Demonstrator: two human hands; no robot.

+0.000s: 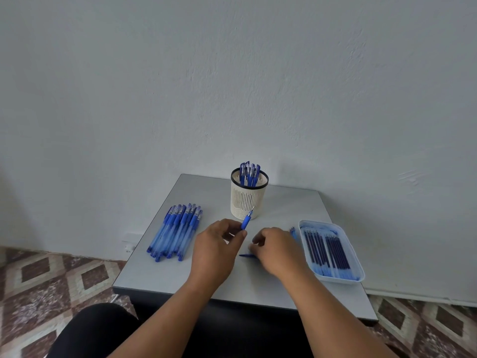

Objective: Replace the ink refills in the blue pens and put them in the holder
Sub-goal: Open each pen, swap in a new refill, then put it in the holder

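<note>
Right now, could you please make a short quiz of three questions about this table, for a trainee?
1. True or false: the holder already has pens in it.
2. Which hand holds the pen with its tip pointing up: A) left hand, B) right hand?
3. Fill in: the refills lie in a ___ on the table's right side.

Key: 1 true. 2 A. 3 tray.
</note>
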